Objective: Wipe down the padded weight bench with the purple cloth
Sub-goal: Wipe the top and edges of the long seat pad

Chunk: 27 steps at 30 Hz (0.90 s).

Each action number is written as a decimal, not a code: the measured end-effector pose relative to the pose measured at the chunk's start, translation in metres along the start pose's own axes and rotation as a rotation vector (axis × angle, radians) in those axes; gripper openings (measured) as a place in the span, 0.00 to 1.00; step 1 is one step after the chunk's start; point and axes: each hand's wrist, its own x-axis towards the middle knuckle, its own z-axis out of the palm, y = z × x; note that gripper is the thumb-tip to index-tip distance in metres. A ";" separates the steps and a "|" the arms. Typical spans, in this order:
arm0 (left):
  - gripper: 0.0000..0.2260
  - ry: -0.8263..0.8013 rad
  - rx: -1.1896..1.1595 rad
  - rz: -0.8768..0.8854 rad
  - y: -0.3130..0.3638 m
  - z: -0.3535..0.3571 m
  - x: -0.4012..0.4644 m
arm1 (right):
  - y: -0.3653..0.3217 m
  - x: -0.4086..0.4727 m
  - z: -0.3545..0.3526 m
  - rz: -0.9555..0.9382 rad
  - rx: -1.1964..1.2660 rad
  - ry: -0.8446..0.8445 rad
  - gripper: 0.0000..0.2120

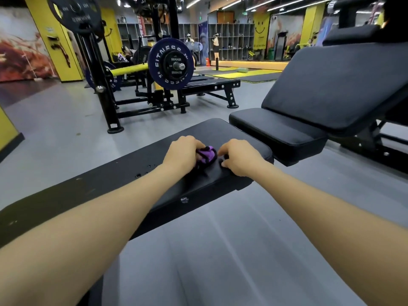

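Your left hand (184, 152) grips the bunched purple cloth (207, 153) on the bench (123, 171); your right hand (237, 156), fingers curled, rests beside it. Wiping seems just underway: next, sweep toward the droplets (141, 173).

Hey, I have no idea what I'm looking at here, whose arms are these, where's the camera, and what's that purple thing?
There is no machine here. One wide camera sits on a person's head and looks forward and down, so the two bare arms reaching in from the bottom are that person's own. Both hands are on a flat black padded weight bench in a gym. The left hand grips a bunched purple cloth against the pad. The right hand rests beside it with curled fingers; whether it pinches the cloth's edge is unclear. A few water drops sit on the pad. To the right stands an inclined bench; behind, a barbell with a weight plate.
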 end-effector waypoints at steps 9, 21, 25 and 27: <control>0.26 -0.086 -0.323 -0.148 -0.016 -0.020 -0.036 | -0.034 -0.001 -0.006 -0.333 0.153 -0.134 0.31; 0.16 -0.021 -0.047 -0.353 -0.030 -0.011 -0.098 | 0.001 0.021 0.005 -0.243 -0.216 0.158 0.17; 0.13 0.016 0.000 -0.389 -0.020 -0.003 -0.116 | -0.017 -0.002 0.019 -0.310 -0.159 0.182 0.15; 0.14 0.013 0.029 -0.410 -0.015 -0.002 -0.126 | -0.030 -0.017 0.030 -0.434 -0.122 0.166 0.15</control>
